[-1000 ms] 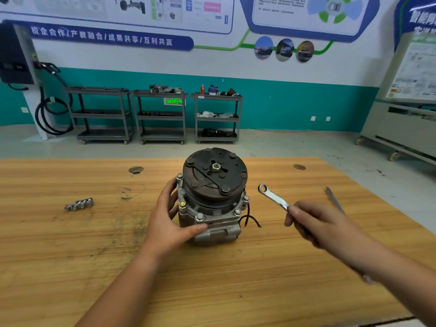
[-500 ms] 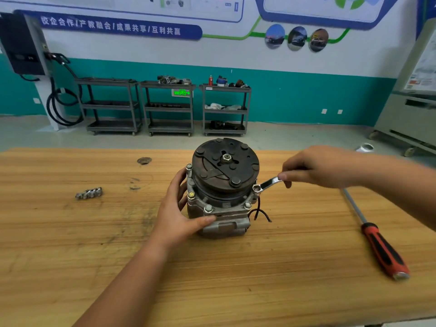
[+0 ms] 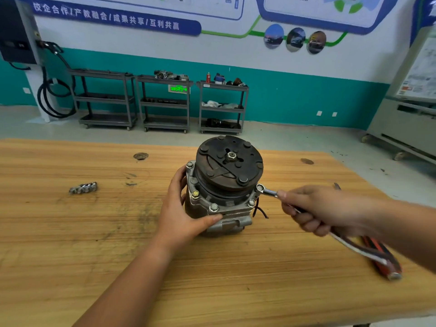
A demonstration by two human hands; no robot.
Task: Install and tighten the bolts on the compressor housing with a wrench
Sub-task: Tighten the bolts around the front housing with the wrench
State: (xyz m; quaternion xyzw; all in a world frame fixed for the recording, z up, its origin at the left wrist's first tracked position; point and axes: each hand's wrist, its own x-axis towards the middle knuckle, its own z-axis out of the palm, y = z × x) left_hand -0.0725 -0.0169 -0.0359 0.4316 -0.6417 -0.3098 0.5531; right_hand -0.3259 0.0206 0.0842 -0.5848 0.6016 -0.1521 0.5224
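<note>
**At centre frame: wrench ring on the right-hand bolt**

At the middle of the frame the compressor (image 3: 226,185) stands upright on the table (image 3: 70,232), with its dark pulley face up. Your left hand (image 3: 181,215) wraps its left side: the thumb is pressed across the front of the housing and the fingers are curled round behind.

Right of it, your right hand (image 3: 323,208) is clamped on the wrench (image 3: 269,192), fingers curled round the shank. The ring end sits over the bolt (image 3: 259,187) at the housing's right corner. The wrench's tail runs past your hand toward the lower right, blurred. The other bolts (image 3: 214,207) sit in the flange at the front and left.

At lower right, beneath your forearm, a red-and-black screwdriver (image 3: 382,258) lies on the table. At the left of the frame a small row of metal pieces (image 3: 83,187) lies well apart from the compressor. Three carts (image 3: 165,102) stand along the far wall, upper centre.
</note>
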